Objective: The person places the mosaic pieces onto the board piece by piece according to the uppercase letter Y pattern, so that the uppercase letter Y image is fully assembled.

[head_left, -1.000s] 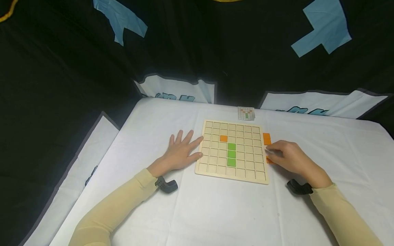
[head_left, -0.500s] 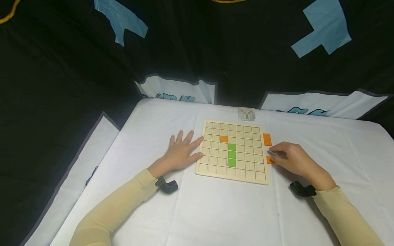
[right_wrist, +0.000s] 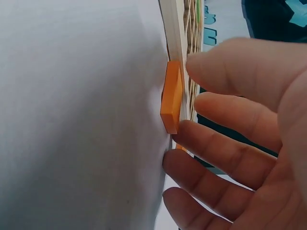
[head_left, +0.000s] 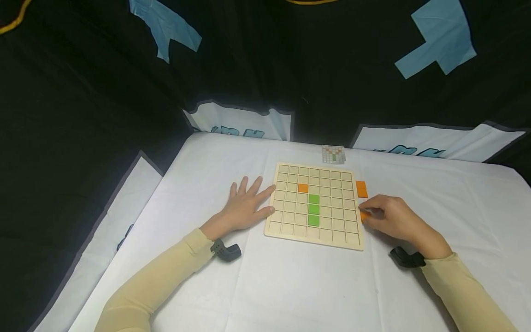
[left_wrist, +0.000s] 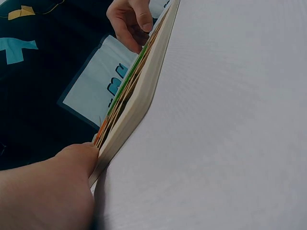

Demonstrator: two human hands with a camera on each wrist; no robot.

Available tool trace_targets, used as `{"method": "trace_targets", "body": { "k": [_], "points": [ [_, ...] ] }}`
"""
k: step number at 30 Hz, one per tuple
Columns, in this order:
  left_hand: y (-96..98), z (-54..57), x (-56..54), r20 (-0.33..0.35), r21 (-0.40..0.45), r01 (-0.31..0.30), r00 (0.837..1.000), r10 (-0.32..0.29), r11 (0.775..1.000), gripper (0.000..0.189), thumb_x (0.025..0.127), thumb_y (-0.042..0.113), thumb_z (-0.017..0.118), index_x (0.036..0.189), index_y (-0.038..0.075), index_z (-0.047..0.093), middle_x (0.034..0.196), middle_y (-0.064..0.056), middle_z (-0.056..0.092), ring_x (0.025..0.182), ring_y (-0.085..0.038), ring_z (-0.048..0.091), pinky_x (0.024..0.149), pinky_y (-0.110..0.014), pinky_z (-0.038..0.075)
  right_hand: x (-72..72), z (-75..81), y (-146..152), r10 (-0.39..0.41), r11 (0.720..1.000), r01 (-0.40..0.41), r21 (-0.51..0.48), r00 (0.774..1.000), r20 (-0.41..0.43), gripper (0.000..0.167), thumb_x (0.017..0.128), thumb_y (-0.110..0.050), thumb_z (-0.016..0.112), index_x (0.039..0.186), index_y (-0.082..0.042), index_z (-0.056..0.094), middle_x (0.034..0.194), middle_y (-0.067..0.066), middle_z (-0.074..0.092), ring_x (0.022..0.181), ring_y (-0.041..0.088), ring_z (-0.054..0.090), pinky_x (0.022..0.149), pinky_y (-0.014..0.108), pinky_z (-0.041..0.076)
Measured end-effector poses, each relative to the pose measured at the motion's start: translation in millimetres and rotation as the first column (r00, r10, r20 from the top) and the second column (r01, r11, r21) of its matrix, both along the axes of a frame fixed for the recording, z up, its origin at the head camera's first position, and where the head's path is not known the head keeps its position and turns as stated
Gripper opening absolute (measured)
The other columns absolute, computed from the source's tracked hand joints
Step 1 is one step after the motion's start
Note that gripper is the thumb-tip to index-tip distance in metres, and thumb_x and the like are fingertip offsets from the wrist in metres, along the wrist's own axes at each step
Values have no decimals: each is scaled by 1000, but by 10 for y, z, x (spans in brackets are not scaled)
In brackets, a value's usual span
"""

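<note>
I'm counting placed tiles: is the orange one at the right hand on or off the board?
Off. In the head and right wrist views, the orange tile is outside the board, by the right hand.

From the head we look forward and down over the table [head_left: 298, 286], the grid board [head_left: 336, 213], the left hand [head_left: 244, 206] and the right hand [head_left: 392, 215]; the left wrist view puts us low, close and rolled along the board's edge, with the right hand beyond; the right wrist view, also rolled, faces an orange tile [right_wrist: 171, 98] up close, and all three share the board
</note>
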State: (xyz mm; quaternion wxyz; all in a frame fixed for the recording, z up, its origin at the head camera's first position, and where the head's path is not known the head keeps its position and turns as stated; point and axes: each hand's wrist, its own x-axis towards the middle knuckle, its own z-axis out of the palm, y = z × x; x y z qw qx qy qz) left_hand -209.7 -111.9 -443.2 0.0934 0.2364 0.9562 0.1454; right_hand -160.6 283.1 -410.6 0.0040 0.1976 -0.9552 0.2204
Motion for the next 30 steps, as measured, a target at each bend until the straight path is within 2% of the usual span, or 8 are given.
{"method": "trace_targets", "body": {
  "k": [5,10,21,30],
  "points": [
    [-2,-7,2,-5,-2,-1,1000,1,1000,69,102,59,41,163,31,26,172,-18,11,155,-54,-2,121,-74,0,6,3,-25,1,999,-1,33,1000,3,35,76,-5,81,110,-2,77,106,11,76,88,19,64,81,41,57],
    [-2,-7,1,-10,-1,1,1000,-1,1000,69,102,59,41,163,30,26,172,-18,11,155,-55,-1,121,-74,0,5,-11,-29,15,999,-15,36,1000,-8,36,73,-1,81,109,-1,77,104,11,76,86,18,63,78,38,57],
    [2,-22,-13,-8,-7,-3,1000,3,1000,69,102,60,40,163,31,26,172,-17,11,155,-54,-2,121,-74,0,4,-5,-70,-3,1000,3,19,1000,27,34,76,6,78,110,0,77,104,12,75,84,18,60,75,36,54],
    [5,-6,0,-13,-5,1,1000,-2,1000,68,103,59,41,163,30,27,172,-18,12,155,-55,-1,121,-75,0,10,-27,-75,-3,1000,3,18,1000,-8,29,78,7,79,106,1,77,102,13,76,85,20,63,76,38,57]
  ]
}}
